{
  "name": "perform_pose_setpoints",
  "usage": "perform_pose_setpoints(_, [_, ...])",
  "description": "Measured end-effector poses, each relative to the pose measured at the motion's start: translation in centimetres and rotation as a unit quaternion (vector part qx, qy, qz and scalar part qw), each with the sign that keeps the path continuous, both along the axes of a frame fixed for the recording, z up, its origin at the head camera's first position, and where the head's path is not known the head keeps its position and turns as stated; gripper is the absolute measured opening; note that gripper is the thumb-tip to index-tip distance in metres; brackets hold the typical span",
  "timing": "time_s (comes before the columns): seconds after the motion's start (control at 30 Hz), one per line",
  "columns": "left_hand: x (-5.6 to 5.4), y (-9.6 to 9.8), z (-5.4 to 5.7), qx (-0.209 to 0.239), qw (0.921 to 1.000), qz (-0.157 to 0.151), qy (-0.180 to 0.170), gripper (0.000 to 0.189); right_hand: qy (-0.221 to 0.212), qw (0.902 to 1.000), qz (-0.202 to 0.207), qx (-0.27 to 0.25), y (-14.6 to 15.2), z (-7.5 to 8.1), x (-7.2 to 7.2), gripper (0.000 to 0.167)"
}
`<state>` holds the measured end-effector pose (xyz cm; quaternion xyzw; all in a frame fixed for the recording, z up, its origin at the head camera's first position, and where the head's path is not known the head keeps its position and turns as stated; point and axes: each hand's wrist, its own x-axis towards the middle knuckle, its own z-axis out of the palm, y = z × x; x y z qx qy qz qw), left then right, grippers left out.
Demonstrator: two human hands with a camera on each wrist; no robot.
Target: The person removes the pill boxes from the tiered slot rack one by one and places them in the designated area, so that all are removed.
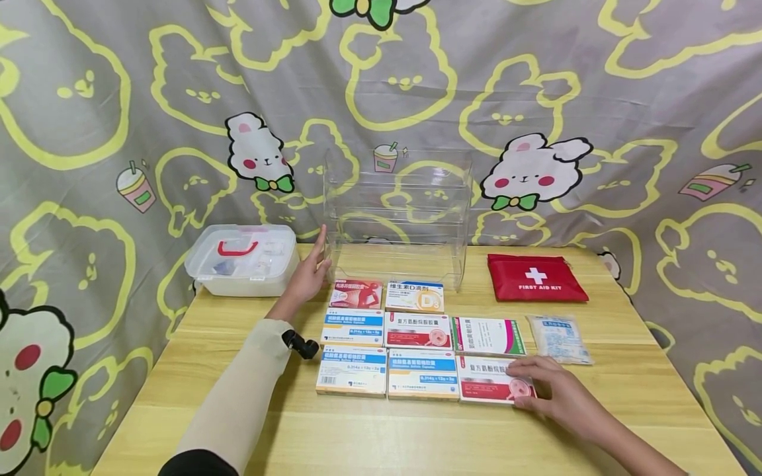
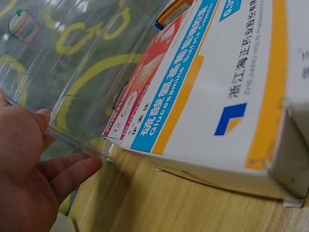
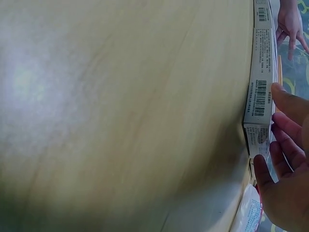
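Note:
My left hand (image 1: pixel 307 272) has its fingers spread at the left side of a clear tiered plastic rack (image 1: pixel 395 259). In the left wrist view, the hand (image 2: pixel 34 164) is beside the rack's lower edge, close to a blue-and-white glucosamine box (image 2: pixel 193 96). My right hand (image 1: pixel 550 390) rests on the right end of a red-and-white medicine box (image 1: pixel 485 380), the last in the front row. From the right wrist, the thumb and fingers (image 3: pixel 287 104) appear along that box's upper edge, not wrapped around it. Several more medicine boxes (image 1: pixel 417 330) lie flat in rows before the rack.
On the left stands a translucent lidded case (image 1: pixel 205 285) with a red handle. A red first aid pouch (image 1: pixel 538 277) lies at the back right, with a clear packet (image 1: pixel 559 339) in front of it. A patterned curtain (image 1: pixel 417 86) hangs behind the wooden table (image 1: pixel 333 436).

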<state>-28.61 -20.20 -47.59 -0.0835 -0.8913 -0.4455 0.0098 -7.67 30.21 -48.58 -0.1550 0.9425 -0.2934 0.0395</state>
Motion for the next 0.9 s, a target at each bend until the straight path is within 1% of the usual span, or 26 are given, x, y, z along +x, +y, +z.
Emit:
perform_pose_setpoints(0.13, [-0.1,0.0,0.0,-0.005,1.0000,-0.001,0.006,0.083,-0.001,1.0000,-0.001,-0.001,-0.1,0.0,-0.2,0.045])
perform_pose_setpoints(0.4, [0.0,0.0,0.1,-0.002,1.0000,0.000,0.000,0.084,-0.010,0.9999,0.001,-0.005,-0.1,0.2,-0.4,0.045])
perform_pose_setpoints(0.67, [0.0,0.0,0.0,0.000,1.0000,-0.001,0.001,0.085,-0.011,0.9999,-0.001,0.003,-0.3,0.5,-0.4,0.045])
perform_pose_setpoints(0.77, [-0.1,0.0,-0.1,0.001,1.0000,-0.002,0.000,0.085,0.004,1.0000,-0.001,0.002,-0.4,0.8,-0.4,0.043])
perform_pose_setpoints(0.9, [-0.1,-0.1,-0.1,-0.001,1.0000,-0.002,-0.001,0.084,0.044,0.9990,0.003,-0.003,-0.8,1.8,-0.5,0.040])
